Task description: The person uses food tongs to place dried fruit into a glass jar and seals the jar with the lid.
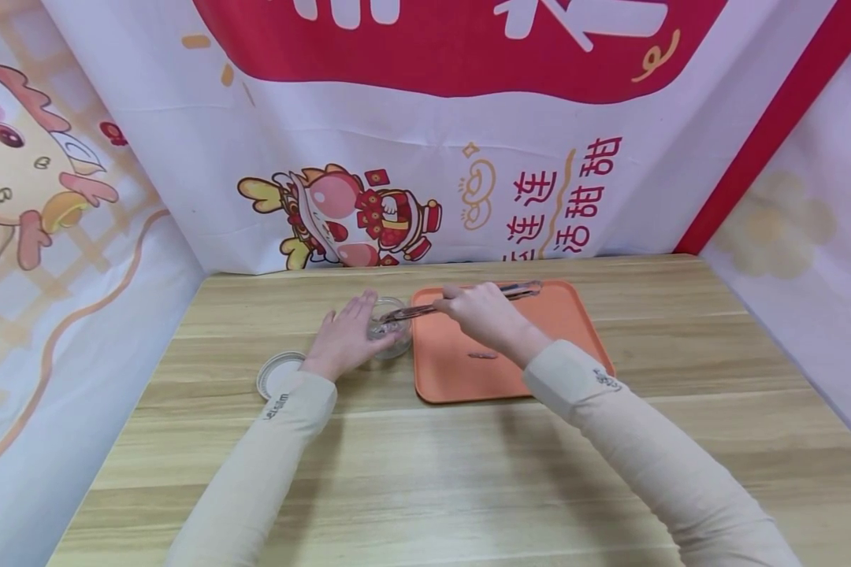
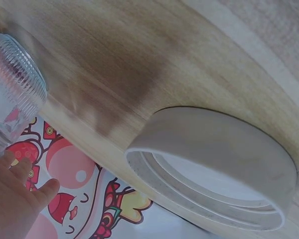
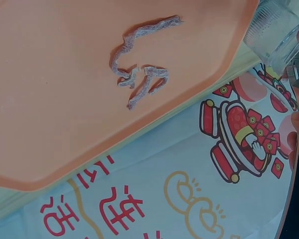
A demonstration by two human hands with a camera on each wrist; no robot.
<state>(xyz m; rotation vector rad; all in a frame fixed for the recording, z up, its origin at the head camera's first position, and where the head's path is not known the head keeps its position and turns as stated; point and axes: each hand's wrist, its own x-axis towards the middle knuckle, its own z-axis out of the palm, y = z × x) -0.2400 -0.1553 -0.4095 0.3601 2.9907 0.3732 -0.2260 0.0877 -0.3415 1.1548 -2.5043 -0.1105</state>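
My left hand (image 1: 347,335) is around the clear glass jar (image 1: 392,346), thumb at its front and fingers along its far left side. In the left wrist view the ribbed jar (image 2: 15,82) lies at the left edge, with fingers at its rim. My right hand (image 1: 485,315) grips metal tongs (image 1: 414,312) from above, over the orange tray (image 1: 447,378). The tongs' tip reaches into the jar's mouth, where small pieces show dimly. On the tray lie thin, whitish, twisted dried strips (image 3: 152,30), seen closely in the right wrist view.
A round white lid (image 1: 280,372) lies left of the jar, beside my left wrist; its hollow inside shows in the left wrist view. The wooden table (image 1: 425,480) ends at a printed cloth backdrop (image 1: 425,173) close behind the jar and tray.
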